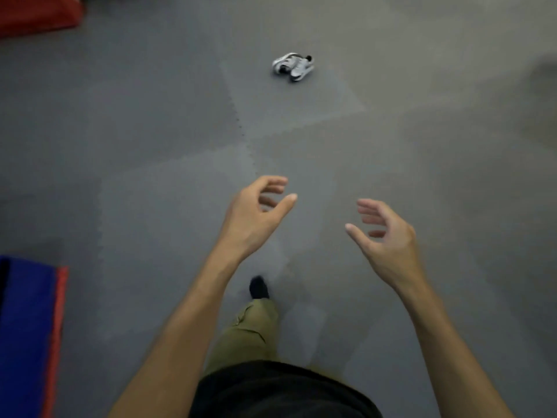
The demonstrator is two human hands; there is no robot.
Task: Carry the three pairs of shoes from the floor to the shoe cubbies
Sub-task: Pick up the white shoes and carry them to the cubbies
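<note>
One pair of white and grey sneakers (293,66) lies on the grey floor mat, far ahead near the top centre. My left hand (256,215) is held out in front of me with curled, spread fingers and holds nothing. My right hand (384,233) is beside it, also empty with fingers apart. Both hands are well short of the sneakers. No shoe cubbies and no other pairs are in view.
Grey interlocking floor mats (150,146) cover the floor. A red padded block (36,16) sits at the top left corner. A blue and red mat (27,327) lies at the lower left. My leg and dark foot (259,288) step forward below the hands.
</note>
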